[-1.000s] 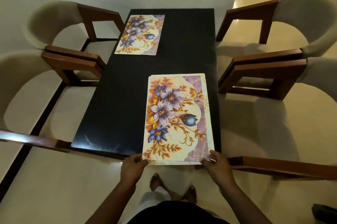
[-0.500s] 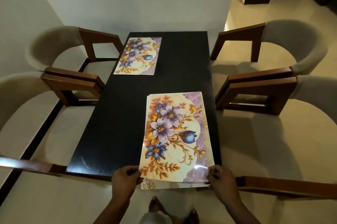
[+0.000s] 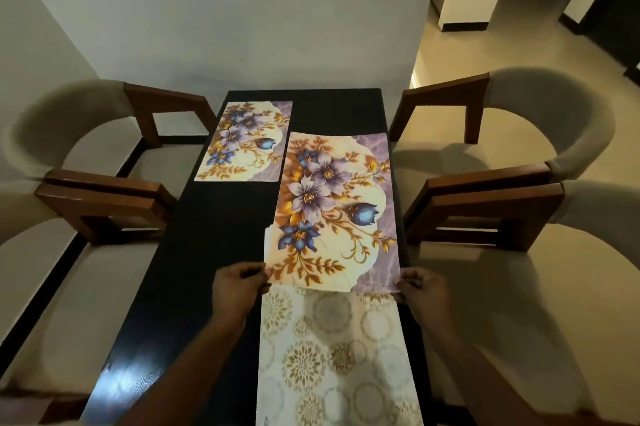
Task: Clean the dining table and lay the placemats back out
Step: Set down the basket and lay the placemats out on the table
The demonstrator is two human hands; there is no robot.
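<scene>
A floral placemat (image 3: 332, 211) with purple and blue flowers hovers over the right side of the black dining table (image 3: 207, 252). My left hand (image 3: 239, 287) pinches its near left corner and my right hand (image 3: 422, 290) pinches its near right corner. Beneath it, at the near end, lies a pale placemat (image 3: 332, 356) patterned with gold circles. A second floral placemat (image 3: 244, 141) lies flat at the far left of the table.
Two padded wooden armchairs (image 3: 90, 155) stand along the table's left side and two more armchairs (image 3: 502, 155) along its right. A white wall closes off the far end. Tiled floor and a doorway lie at the far right.
Both hands have carried the top floral placemat away from me along the table, uncovering the gold-circle placemat underneath. The camera has moved forward over the table.
</scene>
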